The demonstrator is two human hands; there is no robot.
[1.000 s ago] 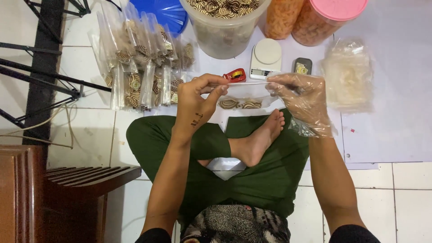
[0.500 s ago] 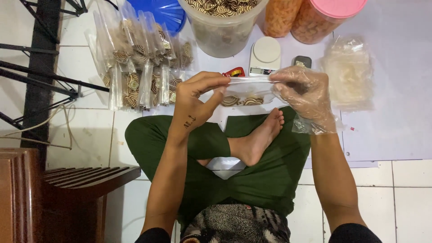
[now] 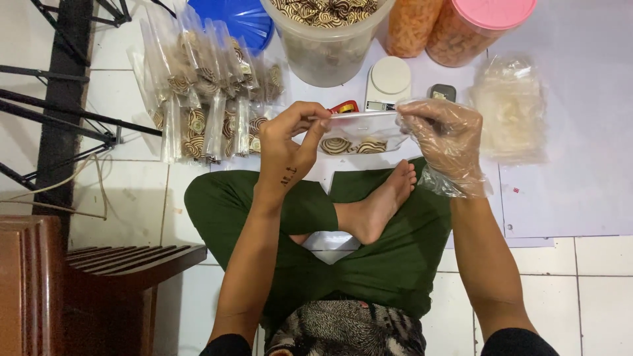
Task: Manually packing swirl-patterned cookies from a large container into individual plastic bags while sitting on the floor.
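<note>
I sit cross-legged on a tiled floor in green trousers. Both hands hold a small clear plastic bag with striped spiral cookies in it, stretched level between them. My left hand, bare, pinches the bag's left end at the top strip. My right hand, in a loose clear plastic glove, pinches the right end. The bag hangs just above my bare foot.
Several filled cookie bags lie at the left. Behind stand a big tub of spiral cookies, a blue lid, two pink-lidded jars of orange snacks, a small white scale, a red lighter and a stack of empty bags. A wooden stool is at the lower left.
The bag has risen slightly and now sits stretched level between my hands; my left fingers have shifted along its top edge.
</note>
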